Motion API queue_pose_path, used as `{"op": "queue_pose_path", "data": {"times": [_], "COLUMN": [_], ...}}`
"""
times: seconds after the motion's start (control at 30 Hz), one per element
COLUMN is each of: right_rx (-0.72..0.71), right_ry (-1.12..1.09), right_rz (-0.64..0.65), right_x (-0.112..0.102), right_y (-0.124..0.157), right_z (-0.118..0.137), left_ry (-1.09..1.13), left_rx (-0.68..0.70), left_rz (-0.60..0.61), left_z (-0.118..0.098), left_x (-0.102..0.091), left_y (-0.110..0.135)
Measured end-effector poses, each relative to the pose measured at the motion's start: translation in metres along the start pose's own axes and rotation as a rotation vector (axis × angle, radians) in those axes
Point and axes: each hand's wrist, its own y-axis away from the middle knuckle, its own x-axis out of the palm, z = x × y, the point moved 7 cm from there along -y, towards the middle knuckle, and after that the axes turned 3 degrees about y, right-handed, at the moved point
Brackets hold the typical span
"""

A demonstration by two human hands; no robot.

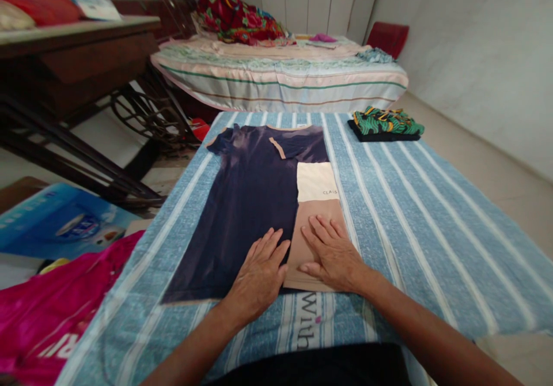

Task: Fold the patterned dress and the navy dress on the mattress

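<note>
A dark navy T-shirt [254, 201] lies spread on a blue striped cloth [401, 230], its right side folded over so that a cream and tan panel [318, 213] shows on top. One short sleeve with a tan cuff [277, 148] rests across the upper part. My left hand [261, 268] lies flat on the navy fabric near the hem, fingers stretched forward. On the tan part of the folded panel, my right hand [330, 250] is pressed flat with its fingers spread. Neither hand grips anything.
Folded green patterned clothes [384, 124] sit on the cloth's far right corner. Beyond stands a bed [280, 80] with a red floral blanket [242, 20]. To the left are a sewing machine table [86, 40], a blue box [64, 219] and a pink bag [56, 311].
</note>
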Motion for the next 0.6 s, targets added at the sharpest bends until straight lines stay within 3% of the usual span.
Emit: {"op": "queue_pose_path", "data": {"times": [0.4, 0.6], "right_rx": [0.022, -0.07], "right_ry": [-0.061, -0.107], "right_rz": [-0.001, 0.047], "right_x": [-0.009, -0.001], "right_y": [0.0, 0.001], "right_z": [0.009, 0.027], "left_ry": [0.023, 0.043], "left_rx": [0.008, 0.01], "left_rz": [0.064, 0.065], "left_z": [0.001, 0.009], "left_x": [-0.006, -0.016], "left_y": [0.0, -0.014]}}
